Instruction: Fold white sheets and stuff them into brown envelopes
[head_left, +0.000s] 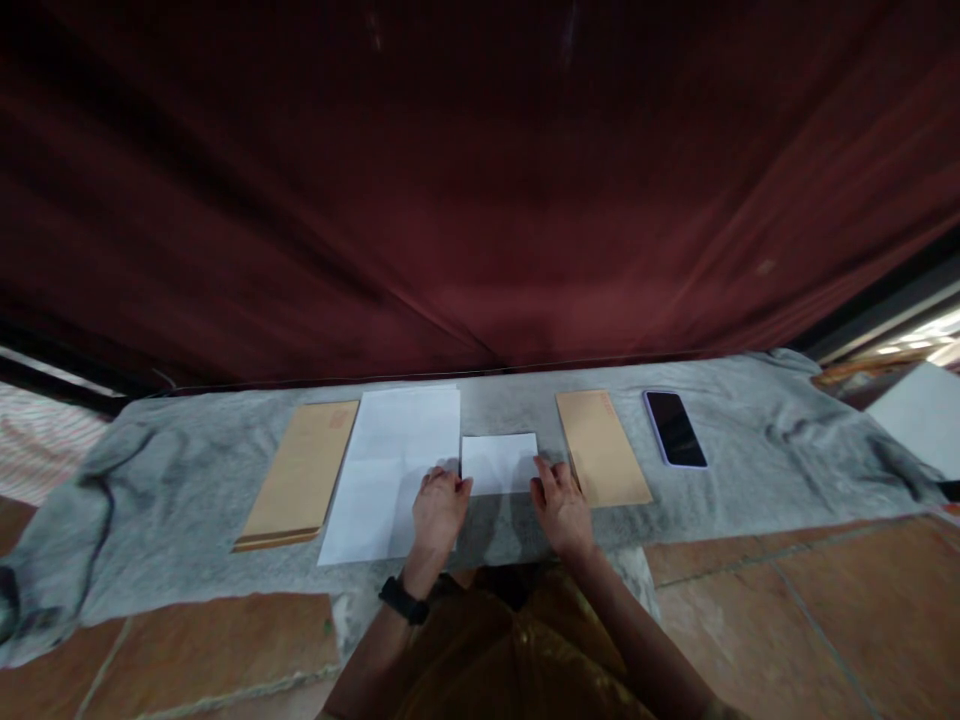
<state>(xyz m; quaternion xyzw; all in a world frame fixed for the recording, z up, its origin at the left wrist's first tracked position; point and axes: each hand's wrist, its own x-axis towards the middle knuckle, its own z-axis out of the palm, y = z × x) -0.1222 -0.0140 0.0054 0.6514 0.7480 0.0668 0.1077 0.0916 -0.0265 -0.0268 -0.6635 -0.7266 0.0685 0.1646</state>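
Note:
A small folded white paper (pixel 499 461) lies on the grey cloth (pixel 187 520) in front of me. My left hand (pixel 439 510) rests at its lower left corner, fingers stretched flat, partly over the stack of white sheets (pixel 394 470). My right hand (pixel 561 508) lies at the paper's lower right corner, fingers extended and touching its edge. Neither hand grips anything. A black watch sits on my left wrist.
A stack of brown envelopes (pixel 302 475) lies left of the white sheets. A single brown envelope (pixel 602 447) lies right of my hands, then a black phone (pixel 674 428). A dark red curtain (pixel 480 180) hangs behind. Tiled floor (pixel 810 620) is below.

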